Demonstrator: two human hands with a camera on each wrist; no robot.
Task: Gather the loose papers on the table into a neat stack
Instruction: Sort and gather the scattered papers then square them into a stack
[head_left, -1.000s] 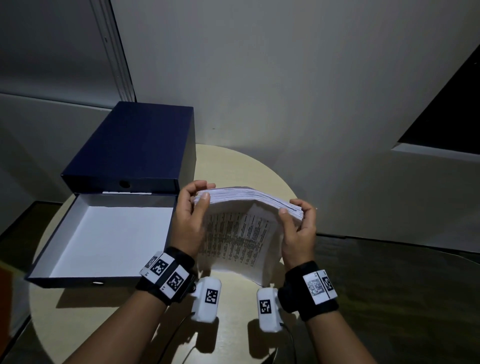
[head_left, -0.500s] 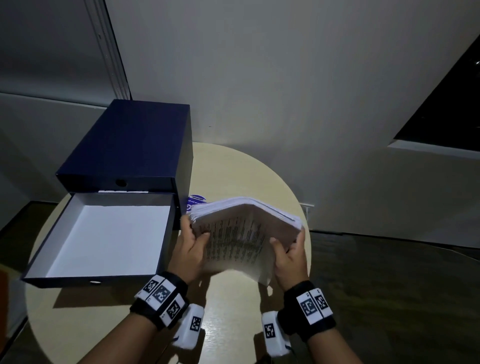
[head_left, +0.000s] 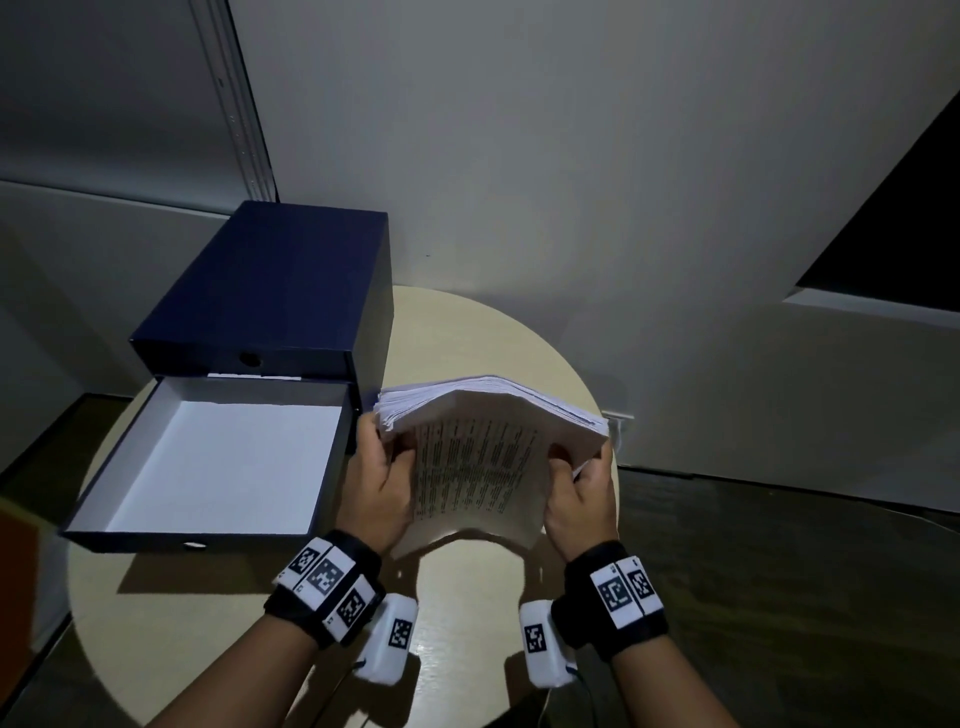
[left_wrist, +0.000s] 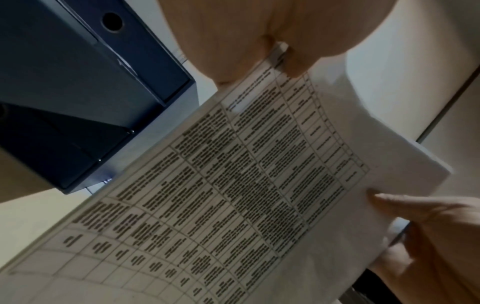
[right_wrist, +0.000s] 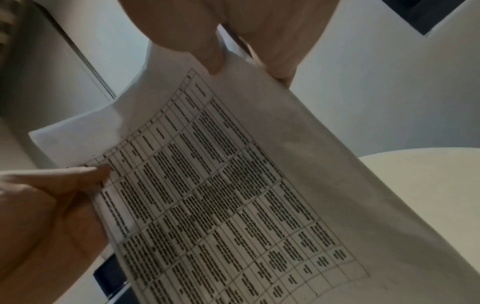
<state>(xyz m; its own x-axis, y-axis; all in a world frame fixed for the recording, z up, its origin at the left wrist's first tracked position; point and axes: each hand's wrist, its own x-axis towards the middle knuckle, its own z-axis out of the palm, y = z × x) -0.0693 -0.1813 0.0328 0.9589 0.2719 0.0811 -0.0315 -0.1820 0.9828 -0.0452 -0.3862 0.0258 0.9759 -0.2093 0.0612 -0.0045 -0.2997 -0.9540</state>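
A thick stack of white papers (head_left: 483, 457) with a printed table on its near face stands on edge on the round beige table (head_left: 467, 332), bowed in the middle. My left hand (head_left: 382, 470) grips the stack's left side and my right hand (head_left: 582, 483) grips its right side. The left wrist view shows the printed sheet (left_wrist: 233, 195) pinched by the left hand (left_wrist: 275, 53) at the top, with the right hand's fingers (left_wrist: 405, 205) on the sheet's edge. In the right wrist view the same sheet (right_wrist: 233, 195) is pinched by the right hand (right_wrist: 233, 47).
A dark blue box (head_left: 270, 291) stands at the back left of the table. Its open white-lined tray (head_left: 208, 457) lies in front of it, just left of my left hand. A pale wall rises close behind the table. Dark floor lies to the right.
Both hands slid down from the stack's top edge to its sides. The stack sits lower and nearer the table, and it bows more in the middle.
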